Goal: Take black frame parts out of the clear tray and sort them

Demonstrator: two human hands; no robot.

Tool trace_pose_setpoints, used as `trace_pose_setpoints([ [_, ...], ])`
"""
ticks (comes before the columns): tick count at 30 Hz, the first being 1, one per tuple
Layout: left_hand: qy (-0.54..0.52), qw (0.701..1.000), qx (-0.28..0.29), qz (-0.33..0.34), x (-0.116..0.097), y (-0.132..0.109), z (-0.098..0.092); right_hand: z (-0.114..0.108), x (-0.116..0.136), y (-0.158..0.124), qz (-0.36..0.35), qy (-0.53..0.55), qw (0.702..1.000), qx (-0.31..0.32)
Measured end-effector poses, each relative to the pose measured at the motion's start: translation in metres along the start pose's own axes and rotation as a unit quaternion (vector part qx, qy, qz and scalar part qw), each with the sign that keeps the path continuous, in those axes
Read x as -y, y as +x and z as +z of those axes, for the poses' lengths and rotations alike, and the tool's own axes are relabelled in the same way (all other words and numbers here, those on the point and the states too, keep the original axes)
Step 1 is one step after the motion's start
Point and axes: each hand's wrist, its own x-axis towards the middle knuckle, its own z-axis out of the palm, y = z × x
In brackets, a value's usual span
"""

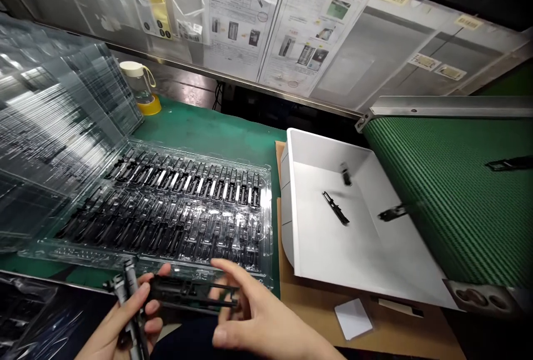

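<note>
Green workbench (200, 129), paper-covered back panel (375, 43)

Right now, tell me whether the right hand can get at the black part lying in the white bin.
Probably yes. The right hand is busy on a black frame, but the white bin is open-topped and nothing covers the black part.

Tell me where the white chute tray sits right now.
In the head view the white chute tray sits right of centre, on brown cardboard, between the clear blister tray of black parts on its left and the green conveyor belt on its right.
</note>
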Motion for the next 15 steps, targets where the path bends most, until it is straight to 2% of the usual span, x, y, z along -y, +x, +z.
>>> trace_pose_setpoints([
  [3, -0.043, 0.994, 0.025, -0.099, 0.005, 0.018, -0.012, 0.002, -0.002, 0.013, -0.159, -0.094, 0.982, -0.035],
  [5, -0.023, 0.994, 0.027, -0.100, 0.007, 0.022, -0.016, 0.003, 0.000, 0.027, -0.192, -0.118, 0.972, -0.064],
  [7, 0.009, 0.998, 0.017, -0.061, 0.006, 0.020, -0.015, 0.000, 0.003, 0.045, -0.187, -0.148, 0.964, -0.118],
  [10, 0.042, 0.999, -0.012, 0.005, 0.001, 0.011, -0.009, -0.013, 0.007, 0.078, -0.197, -0.236, 0.934, -0.183],
  [15, 0.106, 0.990, -0.041, 0.088, -0.009, 0.005, -0.007, -0.034, 0.002, 0.131, -0.197, -0.350, 0.893, -0.204],
])
